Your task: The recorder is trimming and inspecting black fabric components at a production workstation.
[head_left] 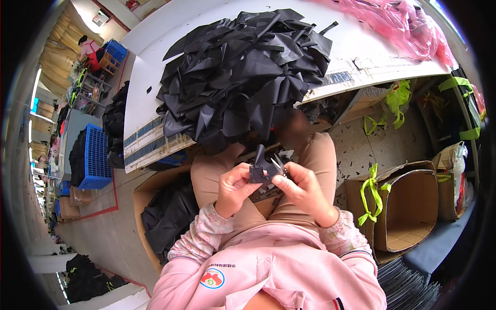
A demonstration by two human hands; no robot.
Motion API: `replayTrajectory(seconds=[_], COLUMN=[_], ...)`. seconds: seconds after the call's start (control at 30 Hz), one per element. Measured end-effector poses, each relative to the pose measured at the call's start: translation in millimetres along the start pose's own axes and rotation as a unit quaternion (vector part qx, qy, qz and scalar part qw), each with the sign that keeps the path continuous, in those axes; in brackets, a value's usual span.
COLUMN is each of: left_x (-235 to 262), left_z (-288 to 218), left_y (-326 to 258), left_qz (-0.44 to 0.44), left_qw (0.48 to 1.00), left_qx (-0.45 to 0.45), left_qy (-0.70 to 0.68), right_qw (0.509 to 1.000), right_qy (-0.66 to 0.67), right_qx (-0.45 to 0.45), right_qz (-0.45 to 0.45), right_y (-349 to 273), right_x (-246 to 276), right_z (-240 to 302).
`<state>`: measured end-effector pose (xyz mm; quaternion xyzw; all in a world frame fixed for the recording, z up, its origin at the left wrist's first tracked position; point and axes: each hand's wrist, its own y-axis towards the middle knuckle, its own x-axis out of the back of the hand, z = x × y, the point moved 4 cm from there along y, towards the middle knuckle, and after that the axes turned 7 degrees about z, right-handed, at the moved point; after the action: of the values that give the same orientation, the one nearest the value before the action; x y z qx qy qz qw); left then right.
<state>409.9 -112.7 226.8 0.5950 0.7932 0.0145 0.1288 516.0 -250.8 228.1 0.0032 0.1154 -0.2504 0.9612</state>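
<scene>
My left hand pinches a small black fabric piece over my lap; it has a stitched-looking patch, and a strip stands up from it. In my right hand is a pair of small metal scissors, held close to the fabric with the blades pointing up and away from me. The blades look a little apart. Whether they touch the fabric I cannot tell. Beyond my knees, a large heap of black fabric pieces covers part of the white table and hangs over its near edge.
Left of my legs, a cardboard box holds black material. Another cardboard box with a yellow-green ribbon stands at right. Pink plastic sheeting lies on the table's far right. A blue crate stands farther left.
</scene>
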Motion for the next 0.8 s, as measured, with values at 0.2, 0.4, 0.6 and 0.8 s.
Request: replayTrajectory(seconds=[0.2,0.4,0.6,0.8], left_x=[4,6,6,6], left_z=[-5,-2,-1,3], left_y=[4,0,-1,-1], left_qz=[0.060,0.093,0.128,0.168], left_qw=[0.992,0.987,0.983,0.977], left_qx=[0.086,0.107,0.119,0.126], left_qy=[-0.069,-0.077,-0.063,-0.025], right_qw=[0.980,0.929,0.893,0.898], right_qy=[-0.148,-0.333,-0.423,-0.403], right_qx=[-0.010,0.023,0.068,0.091], right_qz=[0.134,0.161,0.139,0.150], right_y=[5,3,-1,1], right_x=[12,13,12,10], right_z=[18,34,36,36])
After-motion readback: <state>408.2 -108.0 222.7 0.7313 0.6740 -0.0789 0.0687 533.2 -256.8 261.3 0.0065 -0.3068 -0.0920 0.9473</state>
